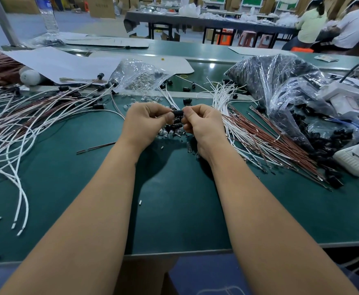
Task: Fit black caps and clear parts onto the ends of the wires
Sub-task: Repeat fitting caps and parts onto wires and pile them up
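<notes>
My left hand (145, 122) and my right hand (202, 126) meet over the middle of the green table (174, 209). Between their fingertips they pinch a small black cap (178, 113) from both sides. Under the hands lies a little heap of black caps and clear parts (173, 130). A bundle of bare white and brown wires (259, 135) fans out just right of my right hand. Finished wires with caps on their ends (46, 107) spread across the left side.
A clear bag of clear parts (138, 75) lies behind the hands. A large plastic bag of black caps (280, 86) fills the right rear. A white device (355, 156) sits at the right edge. White paper sheets (57, 62) lie at the back left.
</notes>
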### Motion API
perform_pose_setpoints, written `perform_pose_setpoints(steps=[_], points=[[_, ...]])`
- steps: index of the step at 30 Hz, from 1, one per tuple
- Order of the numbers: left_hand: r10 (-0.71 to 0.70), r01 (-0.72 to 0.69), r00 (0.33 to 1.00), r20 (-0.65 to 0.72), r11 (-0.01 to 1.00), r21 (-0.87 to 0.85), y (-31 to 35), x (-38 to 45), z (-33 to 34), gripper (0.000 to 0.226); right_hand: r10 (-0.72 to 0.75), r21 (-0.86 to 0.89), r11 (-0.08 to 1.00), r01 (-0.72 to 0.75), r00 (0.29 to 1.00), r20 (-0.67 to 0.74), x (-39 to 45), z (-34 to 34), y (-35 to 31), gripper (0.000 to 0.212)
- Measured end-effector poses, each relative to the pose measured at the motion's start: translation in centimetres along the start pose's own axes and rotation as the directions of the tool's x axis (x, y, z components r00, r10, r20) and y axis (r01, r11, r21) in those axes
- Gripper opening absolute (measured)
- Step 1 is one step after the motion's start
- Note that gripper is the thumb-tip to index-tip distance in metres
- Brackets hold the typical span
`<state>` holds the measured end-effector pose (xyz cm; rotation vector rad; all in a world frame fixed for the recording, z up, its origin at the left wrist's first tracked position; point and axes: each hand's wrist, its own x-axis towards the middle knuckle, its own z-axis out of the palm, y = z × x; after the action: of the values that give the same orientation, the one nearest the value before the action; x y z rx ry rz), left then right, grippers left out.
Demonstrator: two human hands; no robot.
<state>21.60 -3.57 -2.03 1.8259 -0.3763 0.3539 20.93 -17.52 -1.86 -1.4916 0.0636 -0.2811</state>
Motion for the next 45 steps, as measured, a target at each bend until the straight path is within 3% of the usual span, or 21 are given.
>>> perform_pose_setpoints(steps=[22, 29, 33, 37, 42, 45], points=[[-0.070, 0.076, 0.996, 0.052, 0.988, -0.134, -0.1, 0.0, -0.1, 0.013, -0.062, -0.010, 0.998, 0.063, 0.996, 0.067, -0.4, 0.2, 0.0, 0.020], [-0.026, 0.026, 1.000, 0.005, 0.993, -0.119, 0.3, 0.1, 0.4, 0.015, -0.026, 0.061, 0.998, 0.024, 0.999, 0.034, -0.4, 0.6, 0.0, 0.013], [0.059, -0.059, 0.998, 0.022, 0.998, 0.005, 0.7, 0.5, 0.4, 0.013, -0.046, 0.079, 0.996, 0.047, 0.999, -0.018, -0.3, 1.0, -0.3, 0.007], [0.128, -0.137, 0.991, 0.049, 0.927, 0.348, 0.7, 0.8, -0.1, 0.024, -0.092, 0.206, 0.970, 0.128, 0.980, -0.176, -0.1, 0.4, -1.1, 0.007], [0.093, -0.099, 0.995, 0.041, 0.792, 0.602, 0.7, 0.5, -0.7, 0.031, 0.018, 0.414, 0.863, 0.290, 0.801, -0.598, 0.7, -1.6, -1.9, 0.004], [0.083, -0.078, 0.996, 0.021, 0.775, 0.627, 0.9, 0.4, -0.5, 0.030, -0.042, 0.372, 0.881, 0.294, 0.830, -0.556, 0.7, -1.4, -1.9, 0.003]])
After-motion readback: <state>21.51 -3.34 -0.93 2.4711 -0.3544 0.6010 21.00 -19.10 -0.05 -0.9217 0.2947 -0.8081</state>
